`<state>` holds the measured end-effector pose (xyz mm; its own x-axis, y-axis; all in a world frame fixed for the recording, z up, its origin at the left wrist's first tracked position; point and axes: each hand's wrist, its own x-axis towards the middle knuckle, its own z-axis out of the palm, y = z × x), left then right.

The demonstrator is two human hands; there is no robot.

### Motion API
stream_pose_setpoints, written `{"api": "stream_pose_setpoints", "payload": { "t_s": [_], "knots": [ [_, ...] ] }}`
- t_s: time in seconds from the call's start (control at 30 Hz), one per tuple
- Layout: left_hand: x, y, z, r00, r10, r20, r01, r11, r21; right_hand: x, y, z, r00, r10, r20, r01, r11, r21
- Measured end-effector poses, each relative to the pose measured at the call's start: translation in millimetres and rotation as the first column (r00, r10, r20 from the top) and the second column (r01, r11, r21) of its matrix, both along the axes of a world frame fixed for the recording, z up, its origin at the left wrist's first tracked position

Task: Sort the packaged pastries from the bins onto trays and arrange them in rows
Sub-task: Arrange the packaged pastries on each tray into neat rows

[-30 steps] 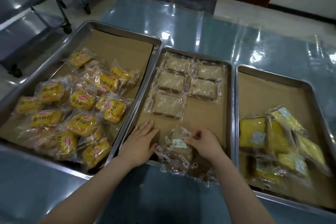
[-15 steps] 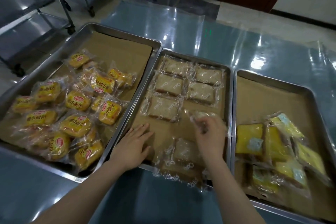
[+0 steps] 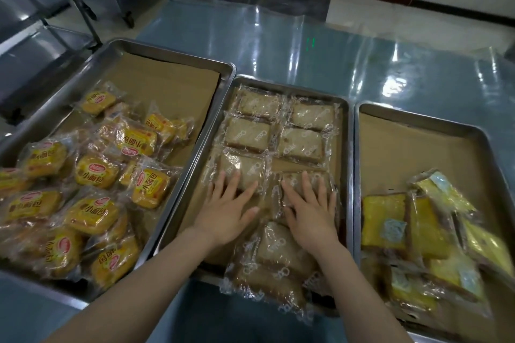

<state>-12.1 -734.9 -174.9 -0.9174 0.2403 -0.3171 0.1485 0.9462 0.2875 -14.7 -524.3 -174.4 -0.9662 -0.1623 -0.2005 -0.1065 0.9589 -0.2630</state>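
Three steel trays lined with brown paper stand side by side. In the middle tray [image 3: 347, 147], clear-wrapped pale bread slices [image 3: 246, 135] lie in two columns. My left hand [image 3: 225, 209] rests flat, fingers straight, on the third slice of the left column [image 3: 245, 168]. My right hand [image 3: 310, 207] presses flat on the third slice of the right column [image 3: 295, 181]. A loose heap of the same slices [image 3: 274, 267] lies at the tray's near edge and hangs over it.
The left tray [image 3: 167, 50] holds a jumble of yellow-wrapped small breads [image 3: 96, 168]. The right tray [image 3: 418, 117] holds yellow cake packs [image 3: 426, 227] piled at its near end. Wheeled steel racks [image 3: 83, 8] stand at the far left beyond the blue table [image 3: 306, 47].
My right hand carried a slice from the near heap up the tray and laid it in the right column. My left hand slid forward from the tray's near corner onto the left column.
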Motion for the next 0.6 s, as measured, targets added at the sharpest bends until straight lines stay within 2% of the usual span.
{"api": "stream_pose_setpoints", "payload": {
  "t_s": [0.07, 0.17, 0.27, 0.37, 0.47, 0.5, 0.53, 0.6],
  "knots": [
    [-5, 1, -4, 1.000, -0.015, 0.027, 0.016, 1.000, -0.026, -4, -4, -6, 1.000, -0.012, -0.022, 0.013, 0.999, 0.037],
    [-7, -2, -2, 0.998, -0.021, 0.060, 0.019, 0.999, 0.030, -12, -9, -11, 0.999, -0.037, -0.014, 0.037, 0.997, 0.069],
    [-3, -5, 8, 0.999, 0.005, 0.043, -0.011, 0.988, 0.155, -15, -13, -10, 0.999, -0.051, -0.010, 0.052, 0.996, 0.077],
    [15, -7, 18, 0.995, 0.089, -0.052, -0.068, 0.946, 0.317, -8, -13, 1, 0.993, -0.061, -0.100, 0.065, 0.997, 0.041],
    [41, -13, 24, 0.976, 0.212, 0.058, -0.216, 0.875, 0.434, 16, -6, 15, 0.963, -0.094, -0.251, 0.074, 0.993, -0.088],
    [50, -15, 25, 0.968, 0.222, 0.121, -0.252, 0.864, 0.435, 27, -1, 19, 0.961, -0.125, -0.249, 0.083, 0.982, -0.171],
    [57, -16, 26, 0.959, 0.215, 0.185, -0.275, 0.861, 0.428, 38, 5, 23, 0.966, -0.166, -0.196, 0.109, 0.956, -0.273],
    [71, -17, 27, 0.931, 0.176, 0.319, -0.304, 0.857, 0.415, 62, 16, 27, 0.981, -0.193, 0.004, 0.174, 0.879, -0.444]
  ]
}}
